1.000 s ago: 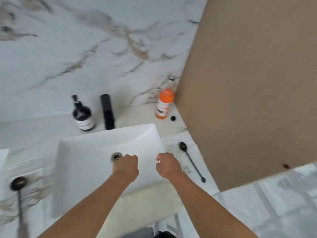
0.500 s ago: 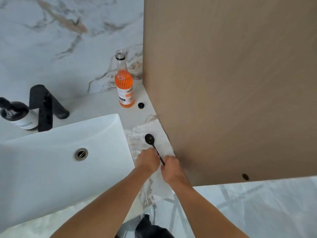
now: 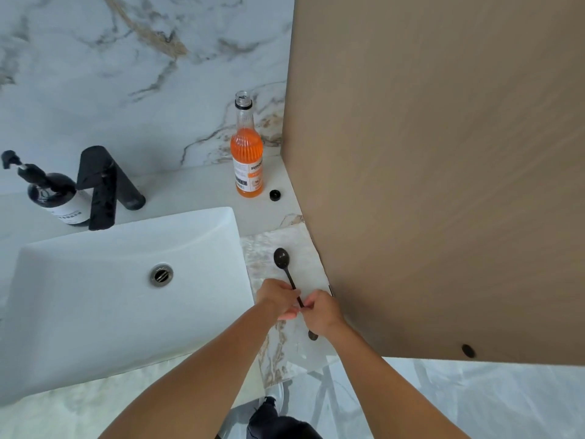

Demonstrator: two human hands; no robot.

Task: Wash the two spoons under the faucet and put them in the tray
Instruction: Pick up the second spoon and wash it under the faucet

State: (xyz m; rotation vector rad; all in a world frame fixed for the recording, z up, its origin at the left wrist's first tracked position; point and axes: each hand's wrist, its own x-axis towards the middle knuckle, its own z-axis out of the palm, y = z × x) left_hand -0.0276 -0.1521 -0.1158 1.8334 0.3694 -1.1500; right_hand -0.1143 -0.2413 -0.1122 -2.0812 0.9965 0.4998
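Note:
A black spoon (image 3: 282,258) lies on the marble counter just right of the white sink (image 3: 95,312), bowl pointing away from me. My left hand (image 3: 276,300) and my right hand (image 3: 320,312) meet over the middle of its handle, the fingers of both pinched on it. The handle's near end (image 3: 312,335) pokes out below my right hand. The black faucet (image 3: 100,191) stands behind the sink, no water running. The second spoon and the tray are out of view.
A dark soap pump bottle (image 3: 58,199) stands left of the faucet. An open bottle of orange liquid (image 3: 248,160) and its black cap (image 3: 275,194) sit at the back right. A tall brown panel (image 3: 443,153) walls the counter's right edge, close to my right hand.
The view has swung right. Both hands left the space over the basin, reached the spoon on the right counter and closed on its handle. The left-side spoon dropped out of view.

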